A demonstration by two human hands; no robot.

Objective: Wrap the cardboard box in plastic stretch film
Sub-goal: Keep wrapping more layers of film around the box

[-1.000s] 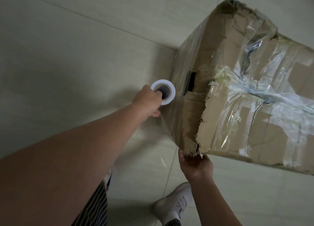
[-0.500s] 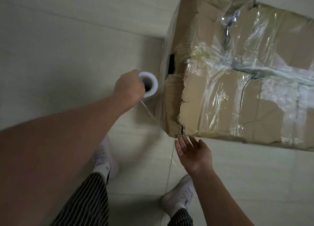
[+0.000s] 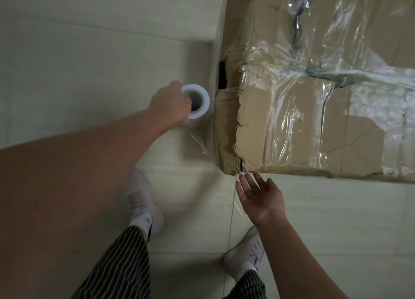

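Left hand (image 3: 169,106) holds the stretch-film roll (image 3: 200,110) by its stiff core, probably the surest hold, beside the cardboard box (image 3: 292,130); right hand (image 3: 260,195) grip spread wide

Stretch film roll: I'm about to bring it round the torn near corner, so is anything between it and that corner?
Nothing lies between the white-cored roll of clear stretch film, gripped by the left hand, and the torn corner of the brown cardboard box except its own stretched film. The open right hand hovers past that corner.
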